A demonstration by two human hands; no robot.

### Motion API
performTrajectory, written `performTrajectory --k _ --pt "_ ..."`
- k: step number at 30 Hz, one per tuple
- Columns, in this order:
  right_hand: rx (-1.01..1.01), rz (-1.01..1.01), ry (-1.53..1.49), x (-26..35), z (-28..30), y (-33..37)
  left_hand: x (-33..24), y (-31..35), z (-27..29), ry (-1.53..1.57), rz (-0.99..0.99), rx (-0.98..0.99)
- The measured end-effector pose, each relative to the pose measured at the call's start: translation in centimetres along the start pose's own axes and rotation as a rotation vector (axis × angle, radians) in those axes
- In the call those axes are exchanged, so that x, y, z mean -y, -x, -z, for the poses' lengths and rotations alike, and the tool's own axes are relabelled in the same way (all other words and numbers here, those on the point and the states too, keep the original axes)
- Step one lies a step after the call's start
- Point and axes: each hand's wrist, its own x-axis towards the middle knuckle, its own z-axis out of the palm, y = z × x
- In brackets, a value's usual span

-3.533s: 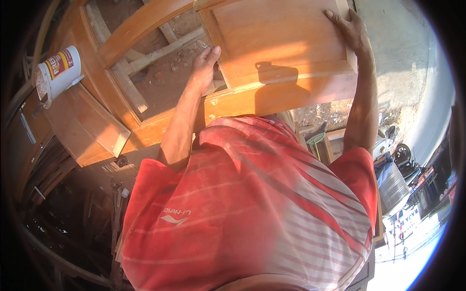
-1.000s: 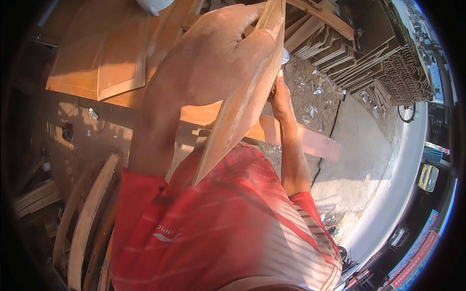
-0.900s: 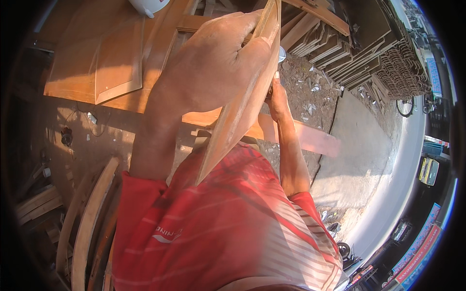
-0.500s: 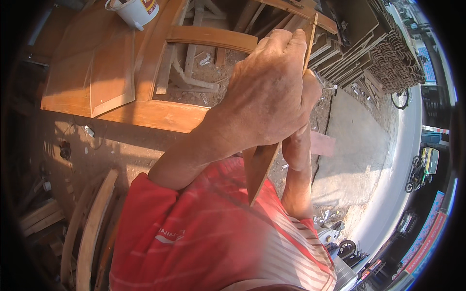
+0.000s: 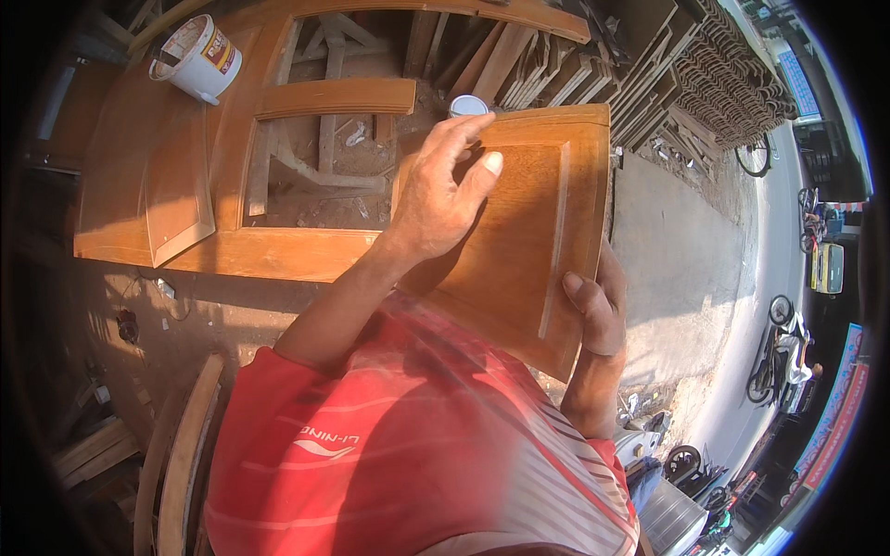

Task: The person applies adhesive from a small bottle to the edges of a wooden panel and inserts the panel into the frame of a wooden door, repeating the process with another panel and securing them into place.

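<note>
A varnished wooden panel (image 5: 514,222) with a raised centre field stands tilted in front of my chest, its face toward me. One pale strip runs along the groove at its right side. My right hand (image 5: 598,310) grips the panel's right edge, thumb on the face and fingers behind. Over the panel's left part lies my left hand (image 5: 440,190), its thumb apart from the fingers and the fingertips by the far edge. Whether that palm touches the wood cannot be made out.
A large orange-brown door frame (image 5: 306,252) lies at left with a loose panel (image 5: 181,208) and a white bucket (image 5: 199,63) on it. Behind my panel shows a white lid (image 5: 468,106). Stacked boards (image 5: 640,69) stand far right; curved wood pieces (image 5: 190,454) stand near left.
The panel has turned from nearly edge-on to showing its broad face. My left hand has moved left and its fingers have spread; my right hand is lower, at the right edge.
</note>
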Motion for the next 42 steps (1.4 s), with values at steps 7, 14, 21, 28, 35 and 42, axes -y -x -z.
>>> performTrajectory --k 7,14,21,28,35,42 --pt "-0.015 -0.016 0.128 -5.3 4.9 -0.8 20.1 9.4 6.2 -0.681 0.780 -0.518" --pt "0.019 -0.017 0.090 -7.5 8.2 -2.0 18.4 9.0 6.9 -0.054 0.863 -0.200" --pt "-0.238 -0.237 -0.147 -7.7 6.6 -6.5 18.3 2.7 8.7 -0.033 0.786 -0.338" --pt "-0.333 -0.344 -0.139 -10.1 5.8 -11.6 21.4 -6.8 12.3 -0.040 0.652 -0.226" --pt "-0.600 -0.064 -0.032 -11.1 7.0 -20.1 19.0 -22.0 13.2 0.005 0.336 -0.023" --pt "-0.605 -0.011 0.094 -11.1 9.4 -32.8 26.6 -29.6 14.4 -0.210 0.487 0.172"
